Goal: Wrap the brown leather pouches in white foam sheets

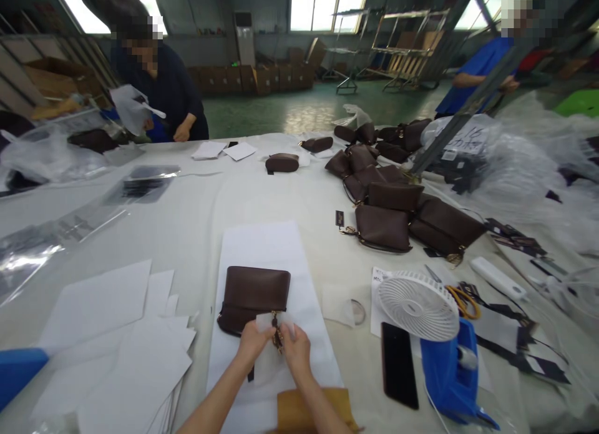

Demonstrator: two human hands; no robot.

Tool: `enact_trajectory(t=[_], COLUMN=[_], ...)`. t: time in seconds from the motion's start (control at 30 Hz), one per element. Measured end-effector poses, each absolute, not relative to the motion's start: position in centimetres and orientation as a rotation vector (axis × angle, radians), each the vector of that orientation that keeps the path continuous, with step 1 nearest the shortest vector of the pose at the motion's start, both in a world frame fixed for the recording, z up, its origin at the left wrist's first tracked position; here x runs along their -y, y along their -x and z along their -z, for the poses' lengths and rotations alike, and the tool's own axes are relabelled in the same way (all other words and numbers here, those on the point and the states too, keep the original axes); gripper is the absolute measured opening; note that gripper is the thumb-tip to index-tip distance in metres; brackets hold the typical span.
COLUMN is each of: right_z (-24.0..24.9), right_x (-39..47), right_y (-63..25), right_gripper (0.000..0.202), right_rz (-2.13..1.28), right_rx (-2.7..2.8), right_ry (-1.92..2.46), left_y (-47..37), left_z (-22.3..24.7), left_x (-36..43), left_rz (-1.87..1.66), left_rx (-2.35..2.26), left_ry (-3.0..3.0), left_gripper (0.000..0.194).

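Observation:
A dark brown leather pouch point(257, 287) lies on a long white sheet point(262, 243) in front of me. At its lower edge, gold-coloured hardware point(276, 337) and a small piece of white tissue paper point(264, 322) show between my hands. My left hand point(255, 343) pinches the paper from the left, its fingertips close to the hardware. From the right, my right hand point(296, 350) is closed on the paper's other side. A black tag point(251, 374) hangs below my left hand. My fingers partly hide the hardware.
Several brown pouches point(381, 228) are heaped to the right. A blue and white fan point(418, 306) and black phone point(399, 365) stand nearer. White paper sheets point(135, 365) cover the left front; a mustard-coloured piece point(316, 410) lies under my right forearm. Two people work beyond.

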State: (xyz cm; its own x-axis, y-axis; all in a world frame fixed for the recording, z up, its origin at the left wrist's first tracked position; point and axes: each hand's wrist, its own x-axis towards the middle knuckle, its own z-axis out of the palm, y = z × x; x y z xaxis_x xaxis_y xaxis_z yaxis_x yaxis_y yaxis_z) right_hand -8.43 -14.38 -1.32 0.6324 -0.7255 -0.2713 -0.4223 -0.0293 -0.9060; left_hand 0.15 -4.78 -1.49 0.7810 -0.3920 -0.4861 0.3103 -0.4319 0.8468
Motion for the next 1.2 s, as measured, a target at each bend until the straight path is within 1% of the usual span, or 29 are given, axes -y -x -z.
enact_trajectory(t=[0.1,0.2,0.27,0.4,0.53,0.6,0.67,0.7,0.73,0.83,0.87,0.93,1.0,1.07,1.13,1.2], right_z=[1.6,1.6,1.6,1.4,1.3,1.3,1.2,1.2,1.1,0.7,0.5,0.1,-0.3,-0.5,-0.5,-0.4], right_x=[14.4,14.2,13.9,13.4,12.4,12.0,11.9,12.0,12.3,14.0,14.6,15.6,16.1,16.0,15.8,15.5], right_y=[8.8,9.2,9.3,9.1,9.5,9.9,10.4,10.5,10.6,10.2,9.8,9.0,7.9,7.0,6.3,5.9], right_gripper=[0.040,0.033,0.030,0.024,0.028,0.041,0.056,0.059,0.057,0.036,0.033,0.036,0.039,0.039,0.040,0.040], right_rz=[0.349,0.357,0.368,0.397,0.449,0.469,0.453,0.429,0.407,0.362,0.323,0.168,-0.021,-0.122,-0.136,-0.122], right_rx=[-0.977,-0.932,-0.896,-0.828,-0.701,-0.623,-0.549,-0.536,-0.557,-0.785,-0.851,-0.865,-0.798,-0.775,-0.797,-0.819], right_ry=[1.720,1.732,1.764,1.945,2.063,2.073,2.034,1.987,1.920,1.657,1.568,1.408,1.287,1.237,1.253,1.290], left_y=[-0.7,-1.0,-0.9,-0.4,0.0,0.1,0.0,-0.1,-0.2,-0.6,-0.8,-1.1,-1.6,-2.1,-2.5,-2.6], left_z=[1.4,1.1,0.9,0.9,0.9,0.9,0.7,0.6,0.4,-0.1,-0.3,-0.6,-0.7,-0.5,-0.1,0.1], left_x=[4.9,4.8,4.8,5.0,5.3,5.3,5.3,5.2,5.1,4.6,4.4,4.1,3.8,3.7,3.6,3.5], left_rz=[0.747,0.717,0.704,0.692,0.736,0.760,0.774,0.785,0.800,0.889,0.926,0.991,1.034,1.038,0.999,0.947], left_rx=[0.143,0.212,0.234,0.224,0.204,0.181,0.156,0.146,0.138,0.119,0.118,0.125,0.148,0.175,0.195,0.194], left_ry=[-1.947,-1.996,-2.011,-2.003,-1.929,-1.882,-1.830,-1.802,-1.773,-1.686,-1.658,-1.619,-1.618,-1.667,-1.759,-1.861], left_gripper=[0.006,0.011,0.011,0.012,0.011,0.023,0.031,0.033,0.037,0.048,0.051,0.055,0.055,0.048,0.039,0.035])
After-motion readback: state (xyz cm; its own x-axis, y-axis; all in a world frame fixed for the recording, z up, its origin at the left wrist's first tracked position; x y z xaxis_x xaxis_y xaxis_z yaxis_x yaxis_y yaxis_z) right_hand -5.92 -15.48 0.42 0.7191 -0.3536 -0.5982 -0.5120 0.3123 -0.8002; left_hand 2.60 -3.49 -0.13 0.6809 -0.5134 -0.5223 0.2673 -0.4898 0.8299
